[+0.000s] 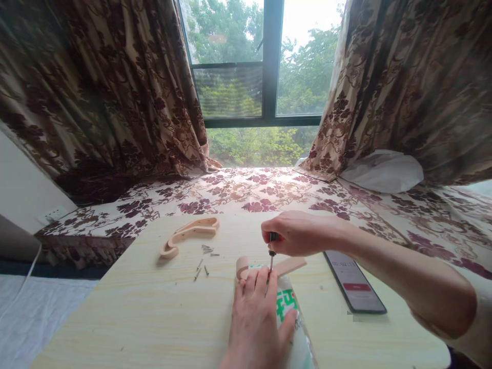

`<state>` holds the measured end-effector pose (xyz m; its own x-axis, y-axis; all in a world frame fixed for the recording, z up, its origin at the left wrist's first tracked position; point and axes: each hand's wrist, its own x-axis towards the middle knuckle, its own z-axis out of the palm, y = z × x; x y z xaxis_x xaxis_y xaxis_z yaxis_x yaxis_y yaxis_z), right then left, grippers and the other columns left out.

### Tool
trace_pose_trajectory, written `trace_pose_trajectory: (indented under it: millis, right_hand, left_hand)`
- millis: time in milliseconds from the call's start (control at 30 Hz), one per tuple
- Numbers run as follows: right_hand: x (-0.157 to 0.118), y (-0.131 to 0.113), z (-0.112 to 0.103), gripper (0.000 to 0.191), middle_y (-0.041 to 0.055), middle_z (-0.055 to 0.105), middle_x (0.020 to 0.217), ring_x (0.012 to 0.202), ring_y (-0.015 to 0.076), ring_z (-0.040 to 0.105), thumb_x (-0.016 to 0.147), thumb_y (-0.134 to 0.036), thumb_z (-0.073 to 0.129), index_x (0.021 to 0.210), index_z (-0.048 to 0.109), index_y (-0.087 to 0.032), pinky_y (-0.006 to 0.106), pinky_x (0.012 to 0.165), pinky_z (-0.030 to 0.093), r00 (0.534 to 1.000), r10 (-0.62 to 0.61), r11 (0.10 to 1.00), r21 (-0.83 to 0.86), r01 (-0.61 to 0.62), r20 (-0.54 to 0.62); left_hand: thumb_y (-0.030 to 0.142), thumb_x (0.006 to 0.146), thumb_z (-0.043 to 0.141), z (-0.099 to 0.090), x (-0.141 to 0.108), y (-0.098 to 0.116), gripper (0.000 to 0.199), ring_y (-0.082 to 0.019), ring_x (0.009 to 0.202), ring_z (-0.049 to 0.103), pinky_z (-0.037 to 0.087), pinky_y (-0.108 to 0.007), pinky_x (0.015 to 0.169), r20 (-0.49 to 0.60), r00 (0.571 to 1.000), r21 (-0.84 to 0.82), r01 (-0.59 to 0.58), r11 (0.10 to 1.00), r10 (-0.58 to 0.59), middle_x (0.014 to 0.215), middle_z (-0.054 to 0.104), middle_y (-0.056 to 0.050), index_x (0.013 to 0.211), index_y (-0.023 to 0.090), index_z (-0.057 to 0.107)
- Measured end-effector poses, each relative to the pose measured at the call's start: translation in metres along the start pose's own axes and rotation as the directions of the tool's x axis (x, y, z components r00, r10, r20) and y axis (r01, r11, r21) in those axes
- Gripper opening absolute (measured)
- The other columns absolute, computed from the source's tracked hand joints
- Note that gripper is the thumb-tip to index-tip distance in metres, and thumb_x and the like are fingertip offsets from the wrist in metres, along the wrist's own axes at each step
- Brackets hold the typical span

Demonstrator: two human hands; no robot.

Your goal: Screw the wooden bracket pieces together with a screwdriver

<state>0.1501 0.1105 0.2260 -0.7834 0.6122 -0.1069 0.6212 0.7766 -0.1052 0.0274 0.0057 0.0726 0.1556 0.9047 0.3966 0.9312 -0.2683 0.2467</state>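
Screwdriver (272, 250) is gripped by curled right hand (295, 233), wooden piece (292, 265) steadied under flattened left hand (254, 313); driving seemingly underway, straight pressure needed.

We see a curved wooden piece (190, 232) and loose screws (208, 251) on the pale tabletop's (146, 312) far left. We find a phone (355, 284) right, a green-lettered package (286, 307) between.

Black screwdriver handle (273, 237), maroon-flowered curtains (146, 97)
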Motion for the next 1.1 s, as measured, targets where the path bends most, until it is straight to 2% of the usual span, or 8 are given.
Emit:
trace_pose_trajectory:
  millis: [100, 200, 400, 600, 733, 833, 1033, 1100]
  right_hand:
    - [0.003, 0.001, 0.005, 0.020, 0.0055, 0.067, 0.076, 0.066, 0.0140, 0.054, 0.077, -0.020, 0.049, 0.088, 0.064, -0.018, 0.023, 0.055, 0.031, 0.998, 0.042, 0.999, 0.005, -0.042, -0.045]
    - [0.003, 0.002, 0.003, 0.020, 0.0058, 0.067, 0.076, 0.066, 0.0152, 0.055, 0.078, -0.024, 0.049, 0.088, 0.065, -0.018, 0.024, 0.054, 0.031, 0.996, 0.077, 0.997, -0.019, -0.077, -0.038]
    - [-0.002, 0.005, -0.002, 0.022, 0.0029, 0.069, 0.082, 0.071, 0.0145, 0.057, 0.077, -0.023, 0.053, 0.093, 0.067, -0.022, 0.023, 0.058, 0.034, 0.998, -0.025, 0.999, 0.026, 0.024, 0.051]
    - [0.001, 0.008, 0.005, 0.021, 0.0051, 0.069, 0.078, 0.070, 0.0155, 0.057, 0.079, -0.029, 0.051, 0.087, 0.068, -0.020, 0.024, 0.058, 0.035, 0.999, 0.036, 0.998, 0.046, -0.036, 0.002]
    - [-0.001, 0.007, -0.003, 0.022, 0.0014, 0.069, 0.081, 0.069, 0.0135, 0.056, 0.078, -0.030, 0.056, 0.095, 0.068, -0.023, 0.022, 0.058, 0.034, 0.998, -0.014, 0.997, 0.070, 0.010, 0.057]
    - [-0.001, 0.006, -0.005, 0.019, 0.0003, 0.068, 0.079, 0.066, 0.0117, 0.054, 0.077, -0.025, 0.055, 0.091, 0.069, -0.023, 0.021, 0.057, 0.034, 0.997, -0.037, 0.996, 0.080, 0.032, 0.069]
    - [0.003, 0.006, 0.001, 0.021, 0.0051, 0.067, 0.076, 0.065, 0.0139, 0.054, 0.079, -0.032, 0.054, 0.086, 0.069, -0.019, 0.023, 0.055, 0.033, 0.997, 0.068, 0.995, 0.070, -0.070, 0.037]
    - [0.001, 0.007, -0.002, 0.022, 0.0048, 0.068, 0.078, 0.067, 0.0146, 0.056, 0.079, -0.033, 0.056, 0.091, 0.069, -0.020, 0.023, 0.056, 0.033, 0.997, 0.050, 0.996, 0.069, -0.054, 0.058]
  left_hand:
    - [0.056, 0.079, 0.051, 0.000, 0.000, 0.000, 0.057, -0.028, 0.117, 0.048, 0.042, -0.049, 0.099, 0.001, 1.000, -0.007, 0.000, 1.000, 0.000, 0.126, 0.058, -0.008, 0.122, 0.019, 0.057]
    - [0.055, 0.079, 0.052, -0.001, 0.000, -0.001, 0.056, -0.028, 0.117, 0.047, 0.042, -0.050, 0.099, -0.002, 1.000, -0.009, -0.003, 1.000, 0.003, 0.126, 0.058, -0.008, 0.121, 0.019, 0.057]
    - [0.056, 0.079, 0.053, 0.000, -0.001, -0.001, 0.055, -0.027, 0.115, 0.048, 0.042, -0.049, 0.097, -0.018, 1.000, -0.005, -0.004, 1.000, 0.004, 0.123, 0.059, -0.007, 0.120, 0.020, 0.057]
    - [0.056, 0.079, 0.052, 0.002, -0.001, -0.001, 0.054, -0.028, 0.113, 0.050, 0.044, -0.049, 0.095, -0.037, 0.999, 0.015, -0.019, 1.000, 0.020, 0.123, 0.060, -0.007, 0.119, 0.020, 0.058]
    - [0.055, 0.079, 0.053, 0.002, -0.001, -0.001, 0.054, -0.028, 0.114, 0.049, 0.043, -0.048, 0.095, -0.041, 0.999, 0.011, -0.020, 1.000, 0.020, 0.123, 0.059, -0.007, 0.119, 0.020, 0.058]
    - [0.055, 0.078, 0.054, 0.002, -0.001, -0.001, 0.055, -0.028, 0.114, 0.049, 0.043, -0.049, 0.096, -0.040, 0.999, 0.008, -0.012, 1.000, 0.012, 0.123, 0.059, -0.007, 0.119, 0.019, 0.058]
    - [0.056, 0.078, 0.052, 0.002, 0.000, -0.001, 0.055, -0.029, 0.114, 0.049, 0.043, -0.050, 0.095, -0.014, 1.000, 0.004, 0.004, 1.000, -0.004, 0.124, 0.059, -0.008, 0.120, 0.020, 0.058]
    - [0.055, 0.078, 0.053, 0.001, 0.000, 0.000, 0.055, -0.029, 0.114, 0.049, 0.044, -0.050, 0.096, -0.011, 1.000, 0.006, -0.002, 1.000, 0.002, 0.124, 0.059, -0.008, 0.120, 0.020, 0.058]
